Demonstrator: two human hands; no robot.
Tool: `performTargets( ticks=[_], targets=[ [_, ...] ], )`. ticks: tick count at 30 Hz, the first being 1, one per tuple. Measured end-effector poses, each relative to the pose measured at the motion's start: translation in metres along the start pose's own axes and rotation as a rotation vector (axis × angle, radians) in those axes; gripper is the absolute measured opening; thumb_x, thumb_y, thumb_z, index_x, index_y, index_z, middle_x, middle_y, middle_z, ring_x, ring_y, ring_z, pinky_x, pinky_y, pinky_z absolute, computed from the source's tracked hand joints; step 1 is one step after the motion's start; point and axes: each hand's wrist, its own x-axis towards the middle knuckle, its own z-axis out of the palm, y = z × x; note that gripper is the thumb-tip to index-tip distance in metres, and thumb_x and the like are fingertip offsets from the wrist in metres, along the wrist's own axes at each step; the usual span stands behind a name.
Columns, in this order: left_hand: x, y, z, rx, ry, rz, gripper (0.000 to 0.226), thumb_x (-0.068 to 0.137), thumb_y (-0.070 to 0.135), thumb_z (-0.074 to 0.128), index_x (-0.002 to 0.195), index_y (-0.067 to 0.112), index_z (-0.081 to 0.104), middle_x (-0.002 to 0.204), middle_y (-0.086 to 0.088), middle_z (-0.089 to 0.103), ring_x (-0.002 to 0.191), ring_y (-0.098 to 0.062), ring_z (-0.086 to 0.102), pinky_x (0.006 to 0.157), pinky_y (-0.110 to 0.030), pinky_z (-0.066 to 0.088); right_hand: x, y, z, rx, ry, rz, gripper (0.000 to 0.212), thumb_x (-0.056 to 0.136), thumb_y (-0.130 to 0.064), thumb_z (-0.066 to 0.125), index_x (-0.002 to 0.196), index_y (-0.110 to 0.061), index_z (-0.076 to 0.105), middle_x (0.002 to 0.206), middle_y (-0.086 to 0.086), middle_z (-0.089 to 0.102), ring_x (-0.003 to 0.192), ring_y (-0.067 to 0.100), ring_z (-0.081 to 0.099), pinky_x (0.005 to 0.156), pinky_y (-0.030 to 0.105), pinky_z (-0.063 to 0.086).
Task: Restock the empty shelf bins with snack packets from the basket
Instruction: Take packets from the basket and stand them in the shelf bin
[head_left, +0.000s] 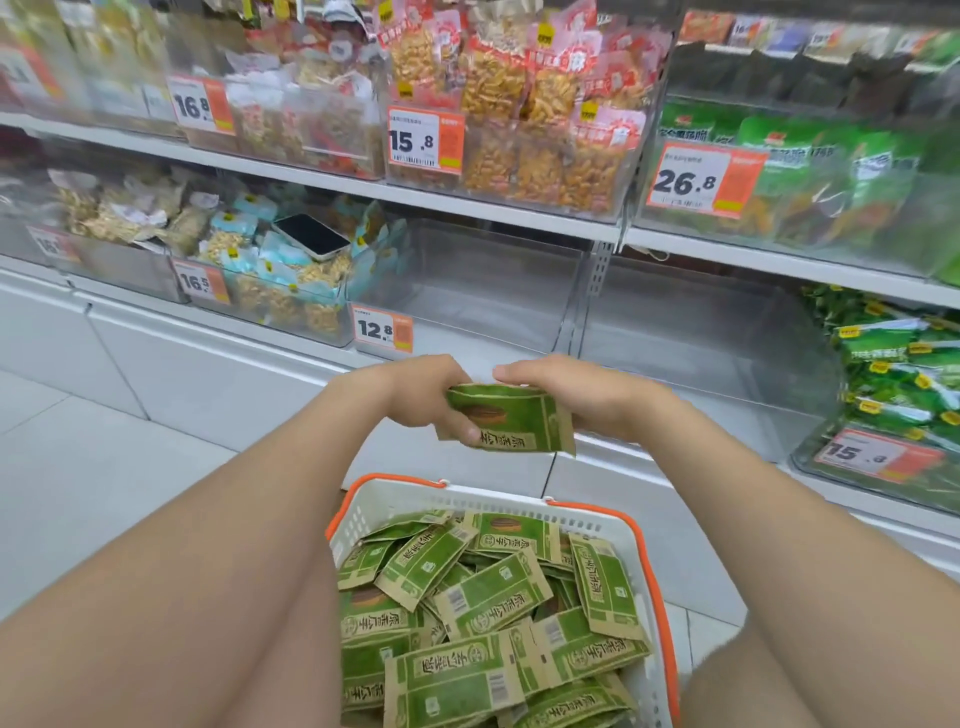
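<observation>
**One packet held in both hands over the basket**

Store shelving runs across the far side, with clear bins above a pale tiled floor. At far left, full bins hold snack bags, and one phone (311, 236) lies on top of them. Right of it, a 12.8 tag (383, 327) marks the first empty bin (483, 291).

In front of that bin the left hand (415, 395) pinches the left end of a green packet (511, 418), thumb underneath and fingers curled over. The right hand (582, 397) grips the packet's right end from above. The hands are close together, both forearms reaching forward.

A second empty bin (701, 332) sits farther right. Nearest, below the hands, one white basket (467, 501) holds a loose pile (488, 597) of matching packets, too many to count.
</observation>
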Motion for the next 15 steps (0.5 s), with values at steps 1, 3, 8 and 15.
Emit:
performTargets(
  ticks=[1, 3, 8, 15],
  targets=[
    [-0.001, -0.003, -0.001, -0.080, -0.029, -0.022, 0.021, 0.087, 0.037, 0.085, 0.101, 0.028, 0.072, 0.093, 0.003, 0.076, 0.084, -0.017, 0.070, 0.068, -0.031, 0.055, -0.001, -0.001, -0.008, 0.013, 0.012, -0.018, 0.035, 0.095, -0.048, 0.067, 0.111, -0.018, 0.076, 0.108, 0.005, 0.079, 0.102, 0.023, 0.076, 0.093, 0.041, 0.058],
    [-0.001, -0.003, -0.005, -0.296, -0.041, -0.063, 0.028, 0.090, 0.036, 0.082, 0.112, 0.025, 0.067, 0.099, 0.000, 0.078, 0.090, -0.017, 0.075, 0.072, -0.030, 0.059, 0.003, 0.000, -0.020, 0.045, 0.169, -0.081, 0.022, 0.091, -0.030, 0.078, 0.109, -0.017, 0.075, 0.101, 0.006, 0.079, 0.091, 0.020, 0.077, 0.077, 0.033, 0.060],
    [0.005, 0.003, -0.018, -0.552, -0.092, -0.034, 0.037, 0.086, 0.013, 0.085, 0.118, 0.017, 0.068, 0.103, -0.001, 0.079, 0.097, -0.016, 0.076, 0.080, -0.030, 0.060, 0.040, 0.001, -0.022, 0.187, 0.586, -0.190, 0.023, 0.084, -0.017, 0.087, 0.100, -0.011, 0.072, 0.080, 0.002, 0.075, 0.060, 0.008, 0.068, 0.051, 0.018, 0.047],
    [0.037, -0.013, -0.025, -0.613, 0.049, -0.033, 0.038, 0.078, 0.004, 0.090, 0.112, 0.010, 0.073, 0.098, -0.006, 0.081, 0.087, -0.015, 0.077, 0.072, -0.025, 0.060, 0.091, 0.000, -0.021, 0.289, 0.694, -0.228, 0.026, 0.088, -0.035, 0.081, 0.098, -0.012, 0.075, 0.081, 0.005, 0.079, 0.076, 0.023, 0.078, 0.070, 0.041, 0.064]
  ],
)
